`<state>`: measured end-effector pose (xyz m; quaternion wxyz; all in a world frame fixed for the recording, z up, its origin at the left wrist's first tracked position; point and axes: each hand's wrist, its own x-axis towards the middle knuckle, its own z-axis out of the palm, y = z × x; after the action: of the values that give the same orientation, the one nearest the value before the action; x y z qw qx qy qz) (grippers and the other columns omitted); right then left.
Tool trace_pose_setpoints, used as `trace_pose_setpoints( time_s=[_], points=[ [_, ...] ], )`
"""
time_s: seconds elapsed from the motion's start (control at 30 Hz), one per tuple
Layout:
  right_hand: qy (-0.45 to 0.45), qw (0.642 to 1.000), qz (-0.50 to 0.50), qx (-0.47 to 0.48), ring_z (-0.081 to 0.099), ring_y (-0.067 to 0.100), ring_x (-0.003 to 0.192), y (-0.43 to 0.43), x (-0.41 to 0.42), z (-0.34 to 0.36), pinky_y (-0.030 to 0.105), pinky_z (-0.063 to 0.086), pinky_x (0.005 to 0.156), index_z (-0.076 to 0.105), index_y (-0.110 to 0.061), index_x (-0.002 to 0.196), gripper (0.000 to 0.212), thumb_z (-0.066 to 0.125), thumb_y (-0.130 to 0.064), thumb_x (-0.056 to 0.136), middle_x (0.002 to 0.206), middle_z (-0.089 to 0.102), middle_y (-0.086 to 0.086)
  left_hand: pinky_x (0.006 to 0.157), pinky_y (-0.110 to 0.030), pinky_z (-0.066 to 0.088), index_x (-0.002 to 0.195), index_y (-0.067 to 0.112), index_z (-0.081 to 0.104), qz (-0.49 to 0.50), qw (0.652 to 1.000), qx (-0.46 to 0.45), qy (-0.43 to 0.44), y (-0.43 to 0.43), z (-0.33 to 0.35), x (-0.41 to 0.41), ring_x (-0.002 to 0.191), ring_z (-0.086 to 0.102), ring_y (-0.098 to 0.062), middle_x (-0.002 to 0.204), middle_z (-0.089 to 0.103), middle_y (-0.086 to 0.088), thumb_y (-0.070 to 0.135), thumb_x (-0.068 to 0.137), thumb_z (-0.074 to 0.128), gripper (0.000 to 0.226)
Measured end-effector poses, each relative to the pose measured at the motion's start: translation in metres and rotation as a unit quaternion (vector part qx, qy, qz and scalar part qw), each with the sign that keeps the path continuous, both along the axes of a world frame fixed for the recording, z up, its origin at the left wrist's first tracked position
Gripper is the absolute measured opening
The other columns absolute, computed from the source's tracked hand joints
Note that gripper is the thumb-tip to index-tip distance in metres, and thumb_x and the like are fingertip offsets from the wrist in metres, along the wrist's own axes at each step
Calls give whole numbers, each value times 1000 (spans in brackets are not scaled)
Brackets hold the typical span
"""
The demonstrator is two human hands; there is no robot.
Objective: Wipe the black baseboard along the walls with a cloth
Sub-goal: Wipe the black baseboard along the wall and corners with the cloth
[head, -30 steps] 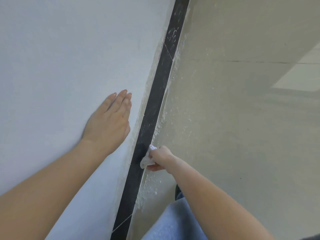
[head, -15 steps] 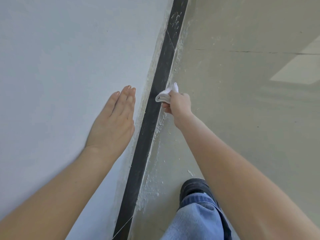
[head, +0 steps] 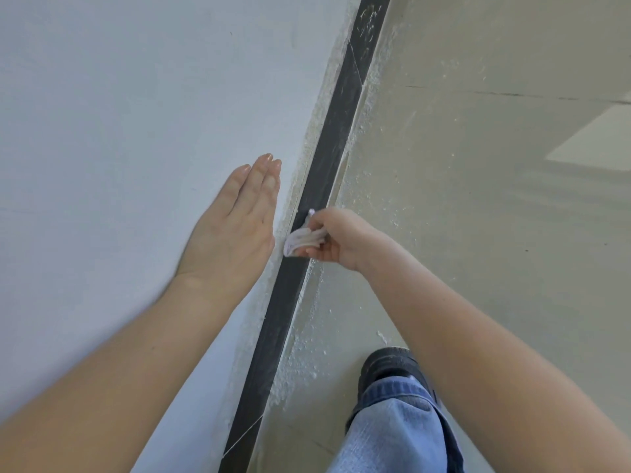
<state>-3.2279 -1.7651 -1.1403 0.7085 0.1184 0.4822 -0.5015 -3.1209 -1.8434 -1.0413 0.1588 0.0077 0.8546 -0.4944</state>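
The right hand [head: 338,238] is closing its grip around a small white cloth [head: 302,238]: the fingers are curling round the bunched fabric, and the cloth is sticking out on the wall side of the fist. The cloth is pressing against the black baseboard [head: 327,158], about halfway along the visible strip, and is covering its whole width there. The right forearm is reaching in from the lower right, above the floor [head: 478,233]. The left hand [head: 235,227] is holding nothing; its grip is fully open, with the fingers straight and close together, and the palm is lying flat on the white wall [head: 119,131], just beside the upper edge of the baseboard and near the cloth. The baseboard is running as a narrow dark band from the bottom of the view to the top, between wall and floor, with white specks lying along both its edges. Beyond the cloth the strip is continuing uncovered to the top edge of the view. A black shoe [head: 389,365] and a blue jeans leg [head: 392,431] are showing near the baseboard, below the right forearm.
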Motion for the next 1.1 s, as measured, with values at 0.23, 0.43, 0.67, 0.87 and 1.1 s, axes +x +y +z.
trace_pose_setpoints(
  time_s=[0.23, 0.43, 0.67, 0.87, 1.1],
  points=[
    [51, 973, -213, -73, 61, 18, 60, -4, -30, 18, 23, 51, 50, 48, 2, 108, 14, 44, -3, 95, 85, 63, 15, 114, -45, 1, 146, -6, 16, 6, 1000, 3, 1, 2, 1, -3, 144, 13, -31, 155, 16, -17, 27, 97, 29, 61],
    [198, 979, -22, 49, 57, 22, 61, 11, -29, -2, 33, 55, 61, 53, -7, 76, 16, 46, -8, 91, 68, 60, 9, 112, -48, -7, 146, -8, 8, 23, 1000, 11, -7, 1, 0, -2, 145, 6, -32, 156, 8, -19, 26, 97, 25, 62],
    [98, 989, 114, 9, 53, 19, 48, 6, 29, -12, 23, 44, 44, 57, -3, 86, 19, 44, -14, 94, 66, 59, 11, 113, -47, -6, 146, -9, 8, 14, 1000, 22, -7, 1, -1, -1, 145, 5, -32, 156, 9, -19, 27, 96, 24, 64],
    [101, 987, -124, -16, 50, 13, 51, -17, -33, 3, 22, 43, 47, 56, 0, 113, 25, 41, -12, 98, 78, 56, 5, 113, -46, -8, 146, -8, 14, 24, 999, 24, -24, 2, 1, -3, 144, 7, -33, 156, 11, -19, 26, 96, 27, 62],
    [130, 979, -154, 15, 56, 23, 57, 3, -51, -7, 29, 47, 56, 55, -4, 88, 5, 53, -4, 83, 73, 61, 15, 110, -41, -19, 146, -8, 6, 91, 990, 104, -42, 4, 3, -23, 145, -1, -30, 156, 5, -19, 18, 96, 22, 58]
  ],
)
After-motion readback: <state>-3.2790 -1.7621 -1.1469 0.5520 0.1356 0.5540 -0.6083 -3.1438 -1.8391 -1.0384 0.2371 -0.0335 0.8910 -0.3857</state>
